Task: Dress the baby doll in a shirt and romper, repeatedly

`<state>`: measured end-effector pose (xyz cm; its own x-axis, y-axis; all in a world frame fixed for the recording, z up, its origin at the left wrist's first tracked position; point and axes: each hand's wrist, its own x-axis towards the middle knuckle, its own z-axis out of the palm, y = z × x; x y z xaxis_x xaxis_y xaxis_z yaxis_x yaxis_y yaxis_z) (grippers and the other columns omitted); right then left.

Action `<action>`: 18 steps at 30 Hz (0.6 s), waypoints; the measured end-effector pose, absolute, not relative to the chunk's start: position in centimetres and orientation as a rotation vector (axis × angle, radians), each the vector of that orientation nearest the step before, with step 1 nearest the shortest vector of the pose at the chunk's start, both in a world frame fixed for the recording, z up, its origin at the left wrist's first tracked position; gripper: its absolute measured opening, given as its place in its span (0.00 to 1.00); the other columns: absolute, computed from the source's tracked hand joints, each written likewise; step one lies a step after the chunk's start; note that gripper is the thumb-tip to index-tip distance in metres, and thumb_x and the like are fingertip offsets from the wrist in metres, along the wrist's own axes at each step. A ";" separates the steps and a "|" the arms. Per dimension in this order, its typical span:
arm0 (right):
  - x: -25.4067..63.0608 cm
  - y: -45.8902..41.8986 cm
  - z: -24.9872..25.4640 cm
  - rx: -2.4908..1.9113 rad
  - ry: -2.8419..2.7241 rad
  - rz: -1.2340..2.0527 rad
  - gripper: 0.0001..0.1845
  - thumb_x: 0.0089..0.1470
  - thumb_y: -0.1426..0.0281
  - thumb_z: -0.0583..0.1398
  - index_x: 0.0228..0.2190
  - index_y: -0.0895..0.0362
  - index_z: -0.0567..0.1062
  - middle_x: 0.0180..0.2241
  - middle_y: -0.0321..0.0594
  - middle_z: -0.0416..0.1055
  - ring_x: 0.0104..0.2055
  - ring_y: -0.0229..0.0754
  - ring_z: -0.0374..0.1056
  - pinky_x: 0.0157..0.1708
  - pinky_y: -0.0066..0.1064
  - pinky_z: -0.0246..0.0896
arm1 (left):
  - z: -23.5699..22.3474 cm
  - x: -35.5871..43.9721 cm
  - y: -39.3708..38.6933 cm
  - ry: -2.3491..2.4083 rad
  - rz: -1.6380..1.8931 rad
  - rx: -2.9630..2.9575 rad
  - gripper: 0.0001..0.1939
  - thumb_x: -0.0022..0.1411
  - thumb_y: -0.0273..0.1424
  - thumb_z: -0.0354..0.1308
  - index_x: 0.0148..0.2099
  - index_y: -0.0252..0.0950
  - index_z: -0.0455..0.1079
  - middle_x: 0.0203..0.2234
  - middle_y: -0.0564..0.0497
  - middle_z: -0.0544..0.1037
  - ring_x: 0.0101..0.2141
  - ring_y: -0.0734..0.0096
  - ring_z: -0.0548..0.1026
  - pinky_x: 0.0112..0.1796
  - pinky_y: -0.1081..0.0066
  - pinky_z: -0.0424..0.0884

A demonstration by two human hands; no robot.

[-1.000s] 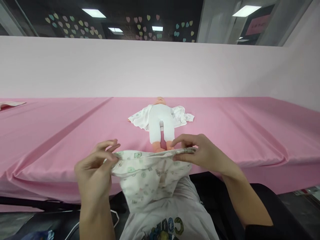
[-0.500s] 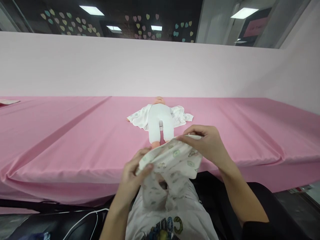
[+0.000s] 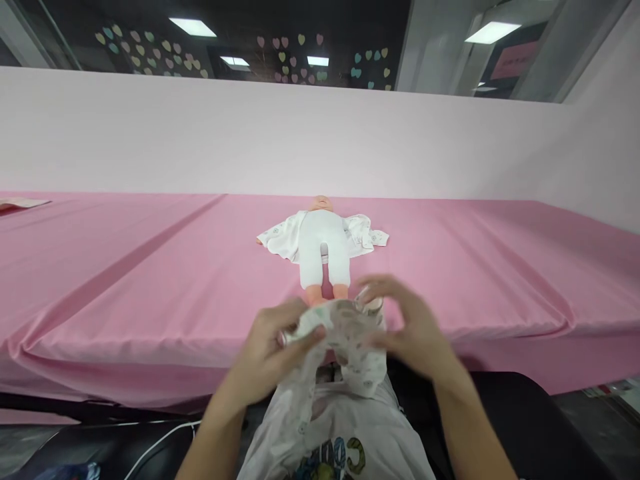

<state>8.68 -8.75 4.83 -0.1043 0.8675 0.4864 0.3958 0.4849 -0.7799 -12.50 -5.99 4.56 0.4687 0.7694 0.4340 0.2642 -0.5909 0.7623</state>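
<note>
I hold a small white baby garment (image 3: 345, 340) with green printed figures, bunched up above my lap at the near edge of the pink table (image 3: 150, 280). My left hand (image 3: 273, 350) pinches its left part, fingers closed on the cloth. My right hand (image 3: 410, 327) grips its right part, slightly blurred. Just beyond my hands a baby doll (image 3: 324, 250) lies on its back on the table, feet toward me, in white trousers. An open printed shirt (image 3: 365, 233) is spread under it.
A pale pink wall (image 3: 320, 140) rises behind the table. A flat pinkish item (image 3: 20, 203) lies at the far left edge. Below the table edge are a black seat (image 3: 125, 447) and a white cable (image 3: 165, 433). My printed T-shirt (image 3: 335, 440) fills the bottom centre.
My hands have come closer together, gathering the garment from a stretched-out waistband into a bunch. The doll has not moved.
</note>
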 end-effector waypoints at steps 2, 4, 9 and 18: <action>6.6 -10.3 2.4 -1.006 -1.765 0.871 0.34 0.32 0.60 0.70 0.43 0.52 0.70 0.38 0.38 0.68 0.39 0.40 0.64 0.38 0.32 0.62 | 3.3 -12.2 -6.9 0.779 0.944 2.071 0.10 0.60 0.35 0.52 0.31 0.37 0.70 0.21 0.53 0.70 0.22 0.74 0.66 0.24 0.74 0.63; 5.2 -11.5 0.2 -1.075 -1.678 1.049 0.24 0.39 0.62 0.68 0.40 0.54 0.70 0.30 0.34 0.67 0.30 0.35 0.62 0.29 0.26 0.59 | 2.2 -12.4 -7.7 0.762 0.913 2.027 0.10 0.60 0.36 0.51 0.33 0.38 0.71 0.24 0.51 0.73 0.25 0.71 0.69 0.27 0.73 0.67; 5.7 -12.2 -1.4 -1.191 -1.611 1.148 0.09 0.45 0.73 0.62 0.20 0.59 0.66 0.18 0.29 0.54 0.22 0.30 0.49 0.21 0.24 0.44 | 0.7 -13.0 -8.9 0.768 0.670 2.039 0.08 0.56 0.36 0.56 0.36 0.40 0.71 0.26 0.53 0.74 0.27 0.70 0.70 0.29 0.74 0.68; 5.4 -12.7 -0.8 -1.079 -1.841 1.227 0.35 0.35 0.73 0.68 0.48 0.49 0.67 0.39 0.35 0.71 0.37 0.40 0.65 0.37 0.29 0.61 | -0.2 -13.7 -8.4 0.699 0.568 2.023 0.10 0.57 0.30 0.52 0.31 0.39 0.75 0.23 0.51 0.75 0.26 0.69 0.72 0.29 0.73 0.70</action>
<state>5.44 -12.69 -0.78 -0.4359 0.8963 0.0818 0.2697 0.2168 -0.9382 -13.72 -8.38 -0.17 0.7351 0.6668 0.1226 0.2561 -0.4405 0.8605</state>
